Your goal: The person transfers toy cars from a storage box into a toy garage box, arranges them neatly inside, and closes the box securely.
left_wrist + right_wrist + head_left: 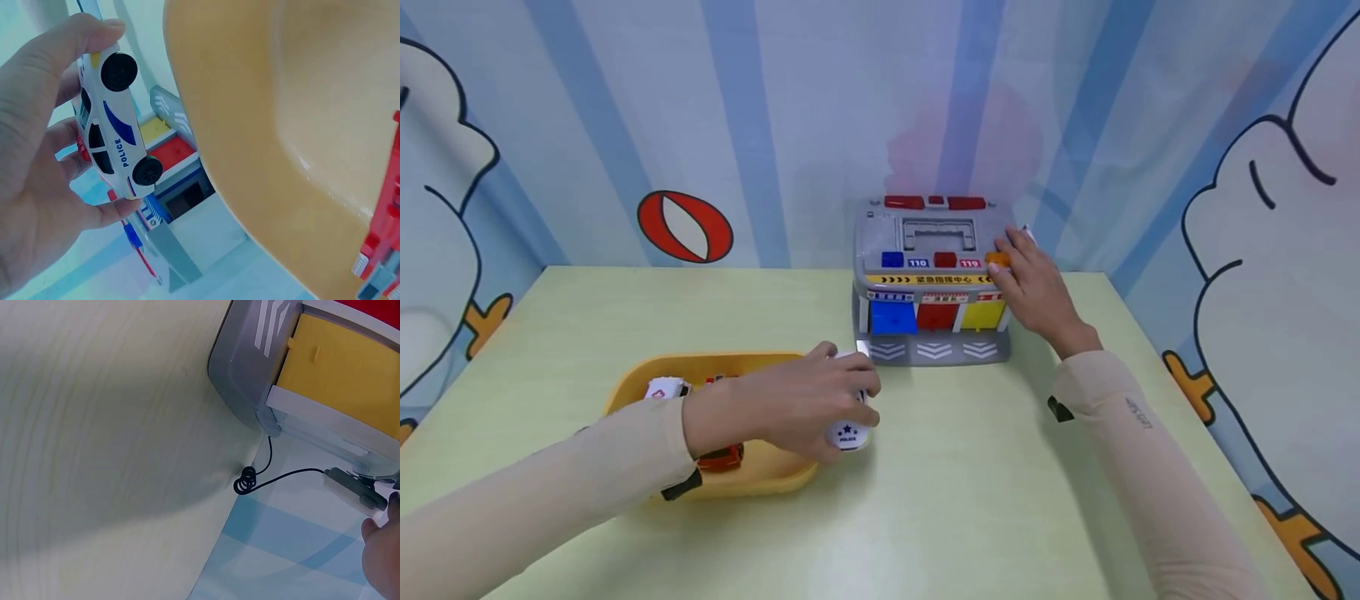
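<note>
While the left hand (pixel 808 400) grips a white police car (pixel 848 435) with its thumb and fingers curled round the body, the right hand (pixel 1037 287) lies with relaxed fingers over the three o'clock end of a grey toy garage (pixel 936 350). Its thumb and forefinger are at an orange button (pixel 997 259) on the roof; whether they press it, I cannot tell. Measured from the garage, with twelve o'clock toward the curtain (pixel 850 125), the police car is at seven o'clock and a yellow tray (pixel 767 487) at eight. The police car is just beyond the tray's three o'clock rim; the left wrist view shows one side of it, with two black wheels and the word POLICE.

Inside the tray, a white toy car (pixel 666 387) is at ten o'clock and an orange-red car (pixel 722 458) at six, both partly hidden by the left arm. Of the garage's front doors, the blue door (pixel 893 318) tilts outward, while the red door (pixel 937 317) and the yellow door (pixel 982 315) are down. Beside the garage's three o'clock end is a small handset (pixel 353 490), joined to a coiled black cord (pixel 249 479).
</note>
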`<state>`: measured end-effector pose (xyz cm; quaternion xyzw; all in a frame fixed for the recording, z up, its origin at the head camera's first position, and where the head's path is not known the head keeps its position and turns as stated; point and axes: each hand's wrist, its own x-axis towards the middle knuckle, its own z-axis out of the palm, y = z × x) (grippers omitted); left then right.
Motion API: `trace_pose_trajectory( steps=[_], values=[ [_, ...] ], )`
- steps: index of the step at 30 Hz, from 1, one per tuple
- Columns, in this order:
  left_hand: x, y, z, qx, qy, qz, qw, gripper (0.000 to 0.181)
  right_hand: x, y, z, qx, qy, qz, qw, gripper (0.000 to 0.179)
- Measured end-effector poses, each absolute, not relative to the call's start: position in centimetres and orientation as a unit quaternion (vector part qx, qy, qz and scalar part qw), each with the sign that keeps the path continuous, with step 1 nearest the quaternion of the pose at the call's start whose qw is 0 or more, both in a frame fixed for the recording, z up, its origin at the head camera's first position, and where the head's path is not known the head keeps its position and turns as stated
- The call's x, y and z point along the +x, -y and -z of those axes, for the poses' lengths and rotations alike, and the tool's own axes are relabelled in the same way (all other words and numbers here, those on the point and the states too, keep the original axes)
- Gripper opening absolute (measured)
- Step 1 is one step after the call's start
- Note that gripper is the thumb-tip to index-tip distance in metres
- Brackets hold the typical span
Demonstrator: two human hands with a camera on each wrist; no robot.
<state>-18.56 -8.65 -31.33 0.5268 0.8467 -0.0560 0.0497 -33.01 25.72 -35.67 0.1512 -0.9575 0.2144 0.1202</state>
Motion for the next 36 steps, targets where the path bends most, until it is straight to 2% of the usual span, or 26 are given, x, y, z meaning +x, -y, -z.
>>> trace_pose_trajectory(
  steps=[17, 36],
  values=[
    [-20.3, 5.8, 33.6, 0.555, -0.822, 0.112, 0.055, 0.043, -33.1, -25.6, 36.0, 0.15, 0.956, -0.218, 0.125, 0.066],
    [-23.1, 3.8, 35.4, 0.543, -0.823, 0.158, 0.064, 0.047, -33.2, -25.7, 36.1, 0.157, 0.953, -0.221, 0.136, 0.065]
  ],
)
